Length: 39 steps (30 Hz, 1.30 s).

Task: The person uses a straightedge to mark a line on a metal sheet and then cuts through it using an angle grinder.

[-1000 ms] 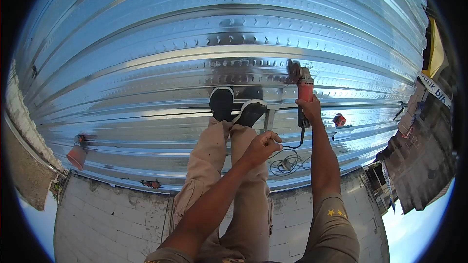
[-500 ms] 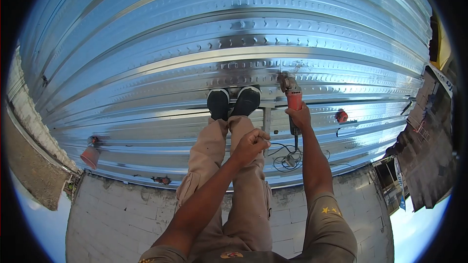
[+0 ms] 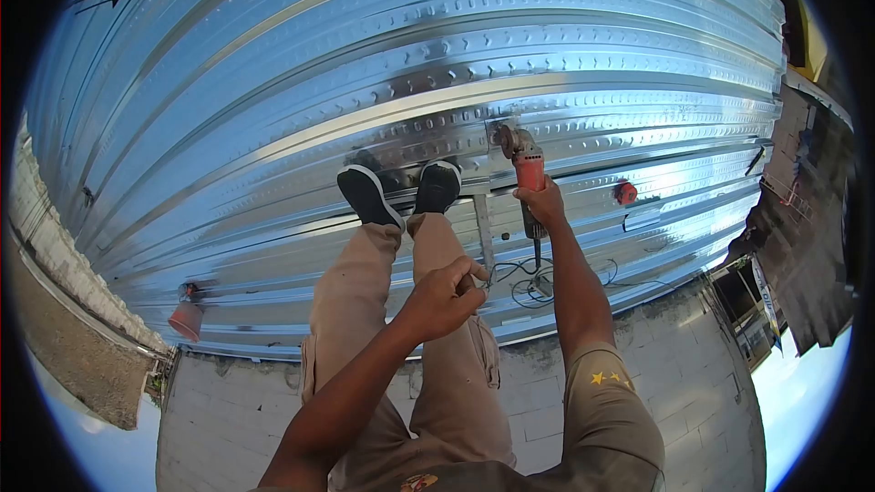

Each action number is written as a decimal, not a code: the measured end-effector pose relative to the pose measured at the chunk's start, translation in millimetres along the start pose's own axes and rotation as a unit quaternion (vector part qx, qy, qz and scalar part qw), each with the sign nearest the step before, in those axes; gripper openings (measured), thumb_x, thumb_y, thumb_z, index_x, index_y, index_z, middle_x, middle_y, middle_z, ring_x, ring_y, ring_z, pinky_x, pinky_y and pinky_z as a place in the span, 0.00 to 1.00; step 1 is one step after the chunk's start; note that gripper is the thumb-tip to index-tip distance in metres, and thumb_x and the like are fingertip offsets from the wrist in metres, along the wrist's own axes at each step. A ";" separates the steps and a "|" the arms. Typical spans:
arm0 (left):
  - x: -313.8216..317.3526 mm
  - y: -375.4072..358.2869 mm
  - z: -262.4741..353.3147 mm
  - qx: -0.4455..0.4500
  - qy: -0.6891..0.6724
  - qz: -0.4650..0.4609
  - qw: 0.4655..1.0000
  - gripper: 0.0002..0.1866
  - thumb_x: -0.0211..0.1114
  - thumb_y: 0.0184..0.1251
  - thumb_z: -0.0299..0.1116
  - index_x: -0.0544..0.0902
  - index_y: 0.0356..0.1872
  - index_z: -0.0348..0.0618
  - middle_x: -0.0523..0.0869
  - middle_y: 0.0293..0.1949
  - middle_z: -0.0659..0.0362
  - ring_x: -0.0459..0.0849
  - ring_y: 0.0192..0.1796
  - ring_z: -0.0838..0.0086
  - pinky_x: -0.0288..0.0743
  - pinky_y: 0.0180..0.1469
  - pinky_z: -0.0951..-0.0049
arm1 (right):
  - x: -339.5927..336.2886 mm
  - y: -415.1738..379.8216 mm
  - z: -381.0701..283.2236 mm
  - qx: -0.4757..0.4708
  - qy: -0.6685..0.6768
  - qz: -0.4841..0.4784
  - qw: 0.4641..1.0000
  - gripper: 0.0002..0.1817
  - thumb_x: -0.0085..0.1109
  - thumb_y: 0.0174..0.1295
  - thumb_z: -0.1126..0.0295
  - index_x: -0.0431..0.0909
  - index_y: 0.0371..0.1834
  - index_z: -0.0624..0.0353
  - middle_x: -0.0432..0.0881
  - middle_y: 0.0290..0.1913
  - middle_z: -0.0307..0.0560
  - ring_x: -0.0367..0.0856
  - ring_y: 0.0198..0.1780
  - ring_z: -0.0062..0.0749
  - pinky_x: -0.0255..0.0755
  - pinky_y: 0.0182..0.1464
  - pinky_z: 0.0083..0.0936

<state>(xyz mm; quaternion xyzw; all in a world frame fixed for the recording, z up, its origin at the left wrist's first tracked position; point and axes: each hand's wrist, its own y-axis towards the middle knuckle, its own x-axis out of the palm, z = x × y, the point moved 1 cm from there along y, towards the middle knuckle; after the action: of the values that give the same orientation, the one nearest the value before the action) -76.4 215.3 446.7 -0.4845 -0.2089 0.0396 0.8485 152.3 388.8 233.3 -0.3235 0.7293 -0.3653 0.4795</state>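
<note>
My right hand (image 3: 544, 203) is wrapped round the body of a red and black angle grinder (image 3: 530, 173). The grinder's disc end points away from me, low over the ribbed metal sheets (image 3: 583, 82). In front of my legs, my left hand (image 3: 444, 299) is closed with its fingers curled; whether anything small is in it, I cannot make out. Beyond that hand lies a narrow metal strip (image 3: 484, 228). A dark power cord (image 3: 538, 284) runs from the grinder's rear end and coils on the sheets between my hands.
My dark shoes (image 3: 369, 195) stand on the ribbed sheets. A reddish bucket-like container (image 3: 187, 319) is at the left, and a small red round object (image 3: 625, 192) at the right. A pale block wall (image 3: 246, 419) borders the sheets on my side.
My left foot has shifted left, so my feet are farther apart and that shoe is turned outward. My left hand has come slightly lower. The grinder stays in my right hand.
</note>
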 end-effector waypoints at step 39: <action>-14.4 70.9 44.4 0.010 0.284 -0.181 0.941 0.21 0.63 0.62 0.40 0.79 0.53 0.38 0.88 0.46 0.44 0.87 0.51 0.48 0.77 0.54 0.51 | 13.2 20.4 -53.7 0.002 -0.126 0.006 0.992 0.30 0.77 0.43 0.57 0.79 0.46 0.64 0.86 0.39 0.53 0.86 0.39 0.43 0.78 0.44 0.38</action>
<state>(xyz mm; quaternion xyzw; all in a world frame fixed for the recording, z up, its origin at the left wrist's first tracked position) -97.4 284.6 402.4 -0.4214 -0.0431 -0.2523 0.8700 95.2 400.7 224.7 -0.3610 0.6644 -0.3204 0.5706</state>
